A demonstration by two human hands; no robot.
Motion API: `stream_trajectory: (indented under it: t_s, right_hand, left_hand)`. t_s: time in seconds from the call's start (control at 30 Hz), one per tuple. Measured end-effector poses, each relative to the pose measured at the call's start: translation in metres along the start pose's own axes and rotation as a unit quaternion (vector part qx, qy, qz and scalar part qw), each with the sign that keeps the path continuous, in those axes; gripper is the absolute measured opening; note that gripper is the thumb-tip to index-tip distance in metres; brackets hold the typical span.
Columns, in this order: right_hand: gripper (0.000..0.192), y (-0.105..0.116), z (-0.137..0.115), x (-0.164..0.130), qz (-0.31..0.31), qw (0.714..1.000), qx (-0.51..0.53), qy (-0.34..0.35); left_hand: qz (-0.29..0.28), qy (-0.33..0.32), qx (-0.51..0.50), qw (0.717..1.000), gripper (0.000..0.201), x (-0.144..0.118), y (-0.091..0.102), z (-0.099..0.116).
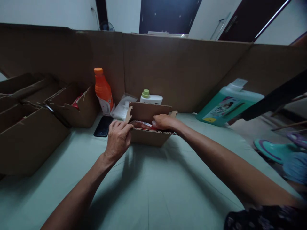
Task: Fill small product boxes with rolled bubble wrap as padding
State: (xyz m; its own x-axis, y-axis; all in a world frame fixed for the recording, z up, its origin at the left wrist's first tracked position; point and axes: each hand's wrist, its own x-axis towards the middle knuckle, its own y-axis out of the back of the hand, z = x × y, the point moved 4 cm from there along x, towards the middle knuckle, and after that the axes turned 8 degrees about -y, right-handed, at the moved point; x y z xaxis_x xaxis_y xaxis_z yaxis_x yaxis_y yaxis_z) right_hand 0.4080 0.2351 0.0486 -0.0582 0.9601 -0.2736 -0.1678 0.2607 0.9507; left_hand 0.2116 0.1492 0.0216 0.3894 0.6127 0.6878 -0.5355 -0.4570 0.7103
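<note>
A small open cardboard box (148, 140) stands on the pale green cloth in front of me. My left hand (118, 135) is closed on its near left corner, fingers over the rim. My right hand (164, 122) reaches in at the right side, its fingers curled and partly hidden by the near wall. Red and whitish packets (144, 124) lie inside, right beside those fingers. Whether the right hand grips one of them is hidden. Behind the box stands a white bottle with a green cap (150, 98).
An orange bottle (103, 91), a clear plastic bag (124, 107) and a black phone (103, 126) are on the left. Larger cardboard boxes (33, 137) fill the far left. A green liquid jug (229, 103) leans at right. A cardboard wall (168, 68) runs behind.
</note>
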Motion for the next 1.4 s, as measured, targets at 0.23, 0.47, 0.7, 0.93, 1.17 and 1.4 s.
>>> stream_trajectory:
  t_s: [0.23,0.47,0.7,0.93,1.17,1.4]
  right_hand:
    - [0.027,0.029,0.065,-0.1,0.271,0.949,0.154,-0.04]
    - [0.046,-0.079,0.087,-0.107,0.203,0.878,0.432,-0.025]
    - [0.031,-0.111,0.054,-0.06,0.19,0.861,0.468,-0.063]
    - [0.027,-0.145,0.062,-0.16,0.227,0.842,0.481,-0.088]
    - [0.025,-0.138,-0.028,-0.189,0.236,0.835,0.488,0.1]
    - [0.059,-0.181,0.004,-0.195,0.216,0.861,0.458,0.043]
  left_hand:
    - [0.112,0.062,-0.096,0.987,0.044,-0.026,0.02,-0.001]
    - [0.016,0.27,-0.338,0.901,0.072,-0.055,-0.038,-0.042]
    - [-0.004,0.285,-0.428,0.858,0.076,-0.036,-0.072,-0.014]
    - [-0.031,0.288,-0.43,0.855,0.076,-0.11,-0.039,0.049]
    - [0.012,0.439,-0.339,0.832,0.068,-0.193,0.041,0.028]
    - [0.003,0.444,-0.316,0.838,0.07,-0.201,0.043,0.013]
